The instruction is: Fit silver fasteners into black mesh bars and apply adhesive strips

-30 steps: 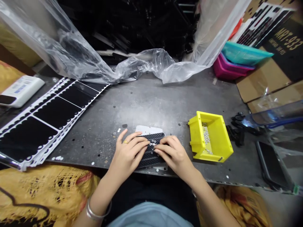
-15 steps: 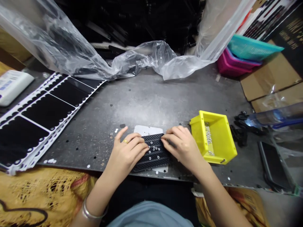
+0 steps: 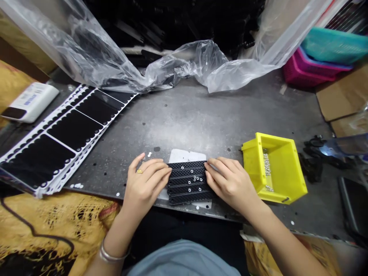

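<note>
Several black textured strips (image 3: 179,194) lie side by side at the table's front edge, on a pale flat sheet (image 3: 184,155). Small metal nuts (image 3: 194,178) are scattered over their tops. My left hand (image 3: 148,182) has its thumb and fingertips closed at the strips' left ends, with the index finger raised apart. At the opposite ends, my right hand (image 3: 230,184) is closed too, its fingertips against the upper right corner. Parts of the strip ends are hidden by the fingers. A yellow bin (image 3: 287,168) with more small metal pieces stands just right of my right hand.
A stack of black sheets with white borders (image 3: 71,130) lies to the left, beside a white device (image 3: 31,101). Clear plastic film (image 3: 207,65) drapes along the back. Pink and teal baskets (image 3: 316,69) stand back right. A dark phone-like slab (image 3: 355,203) lies far right.
My left fingertips have moved off the strips' top to their left ends, uncovering a nut. The strips sit straighter. The whole view has shifted slightly.
</note>
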{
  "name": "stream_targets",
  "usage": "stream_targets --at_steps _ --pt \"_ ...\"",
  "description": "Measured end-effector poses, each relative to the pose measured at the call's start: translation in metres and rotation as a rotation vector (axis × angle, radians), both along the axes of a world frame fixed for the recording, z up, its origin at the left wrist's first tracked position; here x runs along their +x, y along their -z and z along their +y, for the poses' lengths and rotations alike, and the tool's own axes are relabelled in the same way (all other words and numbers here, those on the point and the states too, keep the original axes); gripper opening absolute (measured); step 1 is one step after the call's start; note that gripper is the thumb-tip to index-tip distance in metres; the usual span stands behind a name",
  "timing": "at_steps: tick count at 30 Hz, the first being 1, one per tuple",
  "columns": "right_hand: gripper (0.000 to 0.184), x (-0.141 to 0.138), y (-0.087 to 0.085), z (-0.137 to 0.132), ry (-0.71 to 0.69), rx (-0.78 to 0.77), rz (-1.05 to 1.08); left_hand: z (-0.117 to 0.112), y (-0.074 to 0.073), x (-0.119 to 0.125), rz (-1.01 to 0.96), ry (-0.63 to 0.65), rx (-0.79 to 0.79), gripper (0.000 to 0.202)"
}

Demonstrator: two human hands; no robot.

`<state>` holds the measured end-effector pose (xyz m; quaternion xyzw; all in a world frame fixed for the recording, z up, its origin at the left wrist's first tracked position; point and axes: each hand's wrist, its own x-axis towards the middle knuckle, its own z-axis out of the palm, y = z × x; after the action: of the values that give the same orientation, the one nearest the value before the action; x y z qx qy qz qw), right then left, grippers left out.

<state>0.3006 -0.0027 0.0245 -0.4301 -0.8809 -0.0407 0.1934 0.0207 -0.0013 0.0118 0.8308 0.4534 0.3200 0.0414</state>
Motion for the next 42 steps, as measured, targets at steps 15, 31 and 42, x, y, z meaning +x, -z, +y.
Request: stream_targets --at_steps 15,31,42 --pt "0.014 -0.014 -0.008 0.007 0.131 -0.154 0.127 -0.006 0.009 -0.015 0.122 0.078 0.030 0.036" --pt "0.022 -0.003 -0.006 -0.021 0.012 0.035 -0.098 -0.015 0.013 0.001 0.019 -0.001 0.041 0.030" --pt "0.018 -0.022 -0.015 -0.008 0.090 -0.100 -0.032 -0.007 0.015 -0.010 -0.001 0.026 0.009 0.026"
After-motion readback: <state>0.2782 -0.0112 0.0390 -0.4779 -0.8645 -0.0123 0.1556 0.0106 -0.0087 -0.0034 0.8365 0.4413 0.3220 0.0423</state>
